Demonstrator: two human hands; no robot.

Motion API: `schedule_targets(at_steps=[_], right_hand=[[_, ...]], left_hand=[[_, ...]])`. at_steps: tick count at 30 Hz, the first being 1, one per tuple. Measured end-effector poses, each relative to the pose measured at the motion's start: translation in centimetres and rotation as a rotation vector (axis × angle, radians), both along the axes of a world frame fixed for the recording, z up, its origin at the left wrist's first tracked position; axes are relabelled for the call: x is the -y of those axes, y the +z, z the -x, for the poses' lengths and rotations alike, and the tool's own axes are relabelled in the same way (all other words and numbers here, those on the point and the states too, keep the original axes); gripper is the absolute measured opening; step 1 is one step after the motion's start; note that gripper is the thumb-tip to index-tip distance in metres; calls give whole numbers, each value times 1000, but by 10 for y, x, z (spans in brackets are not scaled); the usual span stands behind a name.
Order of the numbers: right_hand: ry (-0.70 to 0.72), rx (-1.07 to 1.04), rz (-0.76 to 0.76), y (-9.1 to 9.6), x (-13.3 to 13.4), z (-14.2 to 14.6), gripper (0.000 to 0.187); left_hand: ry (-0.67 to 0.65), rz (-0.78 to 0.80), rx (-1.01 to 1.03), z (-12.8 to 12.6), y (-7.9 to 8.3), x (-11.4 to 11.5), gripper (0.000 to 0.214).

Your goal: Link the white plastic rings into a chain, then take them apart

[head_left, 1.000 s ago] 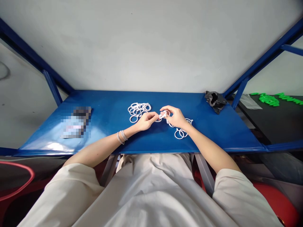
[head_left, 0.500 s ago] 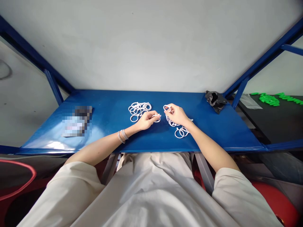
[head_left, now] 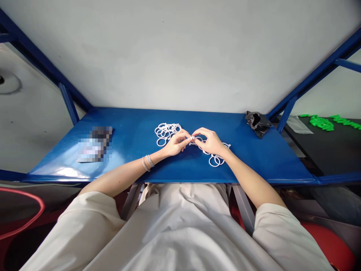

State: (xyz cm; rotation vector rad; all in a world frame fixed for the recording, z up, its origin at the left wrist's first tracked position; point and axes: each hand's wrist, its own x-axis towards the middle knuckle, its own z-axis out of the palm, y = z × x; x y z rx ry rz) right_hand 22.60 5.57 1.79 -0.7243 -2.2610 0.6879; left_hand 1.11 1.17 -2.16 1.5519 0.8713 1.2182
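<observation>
Fingers [head_left: 184, 140] of the left hand [head_left: 175, 145] and the right hand [head_left: 210, 141] meet in a close pinch near the middle of the blue table [head_left: 242, 154], the tips of both closed on the small clasp [head_left: 192, 137] of a white plastic ring [head_left: 199, 140]. The clasp is too small and too covered by the fingertips to tell whether it is open or snapped shut.

Toward the far edge of the table, just beyond the left hand, lies a tangled heap of rings [head_left: 166, 133]. A looser trail of rings [head_left: 216, 160] runs from under the right hand toward the near edge. So far, the rings lie in these two groups, with one in hand between them.

Overlap and the right palm hide parts of both groups, so neither can be counted, and whether any rings are linked is unclear. Near the left edge, a flat packet [head_left: 94, 145] is blurred beyond reading.
</observation>
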Motion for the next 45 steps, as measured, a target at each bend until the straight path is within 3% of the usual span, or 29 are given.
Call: schedule_targets(at_steps=[4,10,16,24,28,38,45], right_hand=[[77,11,70,-1,3,1,23],[102,29,59,-13,5,8,58],[83,123,69,-18,3,8,49],[65,243,213,-2,6,2,36],[47,292,271,2,11,5,40],[-114,426,70,1,17,12,60],[-254,633,-95,1,26,21,52]], left_hand=[[12,-1,40,2,-3,-1,48],[-4,63,32,1,0,0,46],[42,121,-25,-2,-1,1,52],[100,-86,-293,1,3,6,45],[76,-110,-350,3,5,6,45],[-88,-111,-390,2,9,8,51],[-90,-135,-461,3,13,8,50]])
